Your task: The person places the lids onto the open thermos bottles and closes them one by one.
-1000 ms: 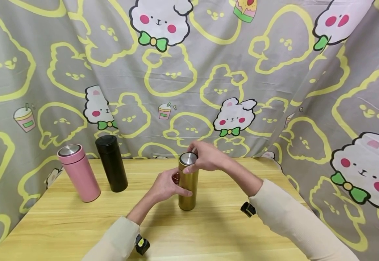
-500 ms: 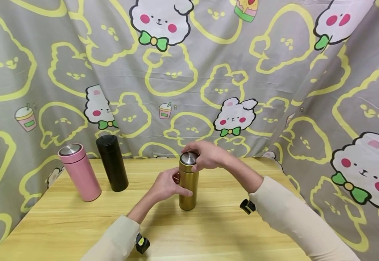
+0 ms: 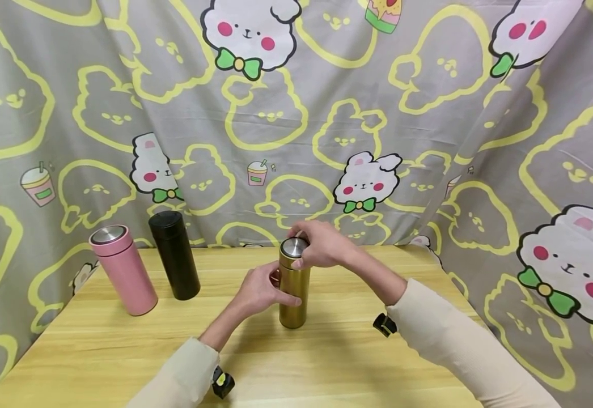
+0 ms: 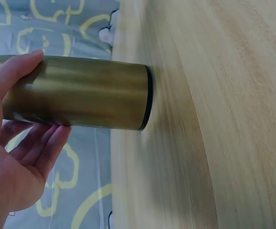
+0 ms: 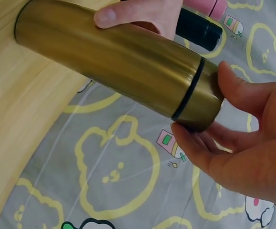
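A gold thermos [image 3: 296, 282] stands upright on the wooden table, its lid [image 3: 294, 247] topped with a silver disc. My left hand [image 3: 258, 292] grips the body around its middle, thumb across the front. In the left wrist view the dark-rimmed base [image 4: 148, 98] meets the tabletop. My right hand [image 3: 324, 245] reaches over from the right and grips the lid by its sides. Seen from the right wrist, the thumb and fingers span the lid [image 5: 208, 100], and a dark seam [image 5: 189, 90] runs between lid and body.
To the left stand a pink thermos [image 3: 127, 277] with a silver-topped lid and a black thermos [image 3: 176, 260], both upright. A patterned curtain [image 3: 286, 124] hangs behind the wooden table [image 3: 296, 368] and along its sides.
My right hand has shifted around the lid: its thumb moved rightward along the front, then partly back left. My left hand and the thermos body have stayed in place.
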`<state>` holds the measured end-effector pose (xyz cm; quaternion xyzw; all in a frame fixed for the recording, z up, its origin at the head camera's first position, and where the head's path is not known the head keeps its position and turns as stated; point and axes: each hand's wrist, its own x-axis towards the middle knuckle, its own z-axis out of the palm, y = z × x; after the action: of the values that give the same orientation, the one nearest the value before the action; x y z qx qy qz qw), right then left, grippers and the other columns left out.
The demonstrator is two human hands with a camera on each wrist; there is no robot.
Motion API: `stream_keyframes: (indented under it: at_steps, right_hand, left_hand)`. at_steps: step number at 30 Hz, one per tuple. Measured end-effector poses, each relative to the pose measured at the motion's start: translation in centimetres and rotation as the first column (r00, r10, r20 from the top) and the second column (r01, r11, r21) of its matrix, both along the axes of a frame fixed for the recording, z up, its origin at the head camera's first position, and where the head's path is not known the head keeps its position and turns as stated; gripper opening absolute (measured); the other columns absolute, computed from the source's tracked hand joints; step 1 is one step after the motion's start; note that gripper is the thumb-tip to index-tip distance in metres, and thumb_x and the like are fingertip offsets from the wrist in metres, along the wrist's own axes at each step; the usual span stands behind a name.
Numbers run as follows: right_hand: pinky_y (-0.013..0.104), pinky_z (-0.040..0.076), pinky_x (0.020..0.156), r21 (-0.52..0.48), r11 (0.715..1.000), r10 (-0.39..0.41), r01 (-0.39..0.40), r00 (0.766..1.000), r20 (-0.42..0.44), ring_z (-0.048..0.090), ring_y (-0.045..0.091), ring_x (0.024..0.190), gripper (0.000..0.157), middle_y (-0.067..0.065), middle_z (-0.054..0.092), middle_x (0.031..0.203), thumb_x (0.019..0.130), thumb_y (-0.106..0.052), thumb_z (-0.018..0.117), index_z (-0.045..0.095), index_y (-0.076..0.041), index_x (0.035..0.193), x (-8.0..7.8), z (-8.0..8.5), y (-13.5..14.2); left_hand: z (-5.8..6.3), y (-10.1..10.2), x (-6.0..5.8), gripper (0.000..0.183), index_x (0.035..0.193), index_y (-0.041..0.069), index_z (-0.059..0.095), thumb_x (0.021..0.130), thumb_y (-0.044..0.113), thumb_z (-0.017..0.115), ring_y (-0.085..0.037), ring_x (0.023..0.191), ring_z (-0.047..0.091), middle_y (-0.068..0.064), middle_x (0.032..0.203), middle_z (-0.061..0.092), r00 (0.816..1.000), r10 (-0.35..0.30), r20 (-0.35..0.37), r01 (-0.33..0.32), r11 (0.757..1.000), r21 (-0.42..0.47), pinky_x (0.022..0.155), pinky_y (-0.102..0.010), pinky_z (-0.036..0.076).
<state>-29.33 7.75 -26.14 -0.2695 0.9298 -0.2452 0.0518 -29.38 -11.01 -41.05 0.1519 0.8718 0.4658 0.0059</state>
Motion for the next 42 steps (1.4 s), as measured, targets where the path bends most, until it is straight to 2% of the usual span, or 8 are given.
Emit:
stream_keyframes:
  at_steps: [5, 11, 16, 19, 21, 29, 37, 42]
  right_hand:
    - [0.031, 0.050, 0.075, -0.006, 0.999, -0.051, 0.050, 0.998, -0.034, 0.061, 0.021, 0.089, 0.054, 0.009, 0.066, 0.102, 0.075, -0.029, 0.090, 0.061, -0.007, 0.116, -0.12, -0.43, -0.13]
    - [0.029, 0.048, 0.071, -0.007, 0.999, -0.044, 0.044, 0.999, -0.028, 0.059, 0.020, 0.085, 0.055, 0.006, 0.064, 0.096, 0.075, -0.030, 0.090, 0.060, -0.007, 0.115, -0.08, -0.49, 0.01]
    - [0.037, 0.054, 0.089, -0.039, 0.999, -0.009, 0.012, 0.996, 0.084, 0.063, 0.025, 0.103, 0.068, 0.015, 0.064, 0.120, 0.077, -0.023, 0.090, 0.054, -0.004, 0.131, -0.01, -0.20, 0.26]
    - [0.043, 0.051, 0.101, -0.066, 0.998, 0.009, 0.003, 0.986, 0.169, 0.060, 0.031, 0.119, 0.076, 0.020, 0.057, 0.138, 0.079, -0.011, 0.087, 0.047, -0.004, 0.143, -0.06, -0.05, 0.38]
    - [0.044, 0.049, 0.104, -0.071, 0.997, 0.022, -0.009, 0.982, 0.188, 0.058, 0.032, 0.124, 0.077, 0.020, 0.053, 0.145, 0.079, -0.005, 0.084, 0.046, -0.006, 0.146, -0.20, 0.00, 0.44]
    - [0.038, 0.051, 0.100, -0.059, 0.995, 0.084, -0.077, 0.989, 0.125, 0.064, 0.021, 0.111, 0.065, 0.008, 0.068, 0.128, 0.078, -0.001, 0.082, 0.058, -0.007, 0.138, -0.44, 0.06, 0.34]
    - [0.037, 0.053, 0.094, -0.075, 0.997, 0.043, -0.037, 0.996, 0.078, 0.066, 0.018, 0.103, 0.059, 0.004, 0.072, 0.119, 0.075, -0.003, 0.084, 0.064, -0.010, 0.131, -0.28, -0.29, 0.28]
    - [0.035, 0.054, 0.088, -0.069, 0.997, -0.027, 0.033, 0.996, 0.083, 0.065, 0.019, 0.096, 0.056, 0.005, 0.072, 0.112, 0.074, -0.006, 0.086, 0.066, -0.011, 0.126, -0.17, -0.39, 0.02]
  left_hand:
    - [0.09, 0.11, 0.05, 0.068, 0.120, 0.022, 0.066, 0.062, 0.042, 0.096, -0.012, 0.090, 0.069, 0.006, 0.102, 0.073, 1.000, 0.001, -0.005, -0.001, 1.000, 0.002, 0.078, -0.033, 0.058]
    - [0.11, -0.01, 0.12, 0.069, 0.121, 0.023, 0.066, 0.062, 0.044, 0.096, -0.013, 0.089, 0.069, 0.006, 0.100, 0.073, 1.000, -0.017, 0.001, 0.017, 1.000, 0.006, 0.077, -0.032, 0.058]
    - [0.13, -0.27, 0.00, 0.068, 0.121, 0.023, 0.067, 0.062, 0.042, 0.096, -0.013, 0.089, 0.069, 0.006, 0.100, 0.074, 0.999, -0.037, 0.007, 0.036, 0.999, 0.017, 0.078, -0.034, 0.058]
    - [0.14, -0.33, -0.06, 0.068, 0.120, 0.022, 0.067, 0.062, 0.041, 0.097, -0.013, 0.089, 0.069, 0.005, 0.100, 0.074, 0.999, -0.040, 0.011, 0.040, 0.999, 0.017, 0.078, -0.034, 0.058]
    - [0.15, -0.32, -0.07, 0.068, 0.120, 0.023, 0.067, 0.062, 0.041, 0.097, -0.013, 0.089, 0.069, 0.005, 0.100, 0.074, 0.999, -0.040, 0.014, 0.040, 0.999, 0.011, 0.078, -0.035, 0.058]
    - [0.20, -0.33, -0.17, 0.067, 0.118, 0.023, 0.067, 0.061, 0.042, 0.097, -0.012, 0.088, 0.069, 0.006, 0.097, 0.073, 0.999, -0.040, 0.015, 0.040, 0.999, 0.001, 0.077, -0.034, 0.057]
    - [0.08, -0.10, -0.05, 0.065, 0.117, 0.023, 0.067, 0.062, 0.041, 0.096, -0.011, 0.087, 0.069, 0.006, 0.099, 0.074, 0.999, -0.034, -0.021, 0.034, 0.999, 0.002, 0.076, -0.033, 0.058]
    - [-0.05, 0.08, 0.18, 0.066, 0.119, 0.024, 0.066, 0.063, 0.040, 0.096, -0.012, 0.088, 0.069, 0.006, 0.101, 0.073, 0.999, -0.032, -0.031, 0.033, 0.999, 0.012, 0.076, -0.032, 0.058]
